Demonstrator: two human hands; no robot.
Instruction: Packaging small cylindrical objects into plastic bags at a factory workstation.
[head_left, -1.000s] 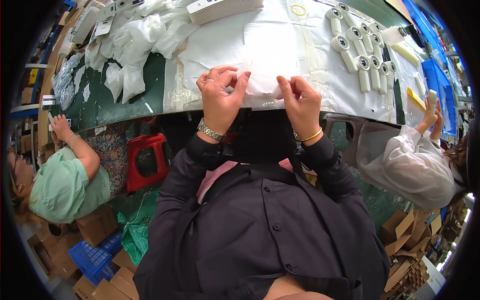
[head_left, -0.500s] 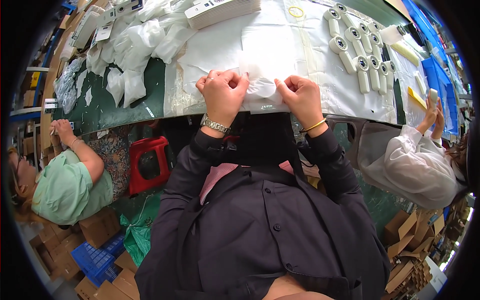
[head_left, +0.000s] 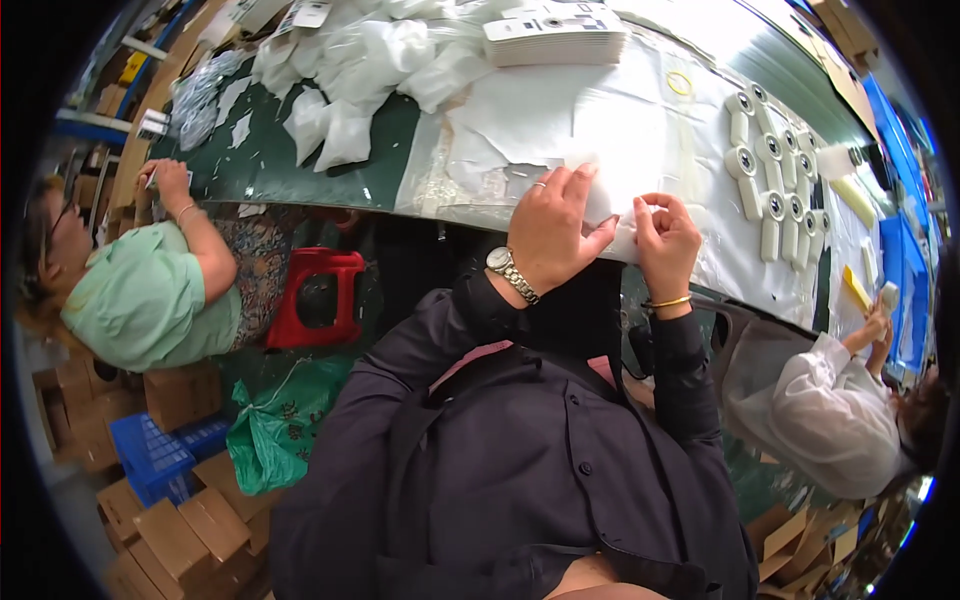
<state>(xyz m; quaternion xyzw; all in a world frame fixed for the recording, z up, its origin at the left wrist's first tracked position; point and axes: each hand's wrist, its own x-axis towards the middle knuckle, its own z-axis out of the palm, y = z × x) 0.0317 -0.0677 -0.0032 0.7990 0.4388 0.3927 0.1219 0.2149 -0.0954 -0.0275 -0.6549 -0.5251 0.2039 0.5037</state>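
A thin white pouch (head_left: 622,238) lies at the table's near edge, between my two hands. My right hand (head_left: 668,242) pinches its right side between thumb and fingers. Over its left side, my left hand (head_left: 550,232) is open, with the fingers stretched forward and the thumb apart, close to the pouch's edge. White sheeting (head_left: 520,110) covers the tabletop around them. The pouch blends into this bright sheeting, so its far outline is hard to make out.
Filled white pouches (head_left: 345,135) are heaped at the left, beside a stack of printed cards (head_left: 555,48). Several white round-headed handheld devices (head_left: 745,175) lie at the right, near a yellow rubber band (head_left: 679,83). Co-workers sit at left (head_left: 150,300) and right (head_left: 830,410).
My left hand has let go its pinch on the pouch and spread its fingers. The right hand keeps pinching. The view has shifted, so the table appears farther right and turned.
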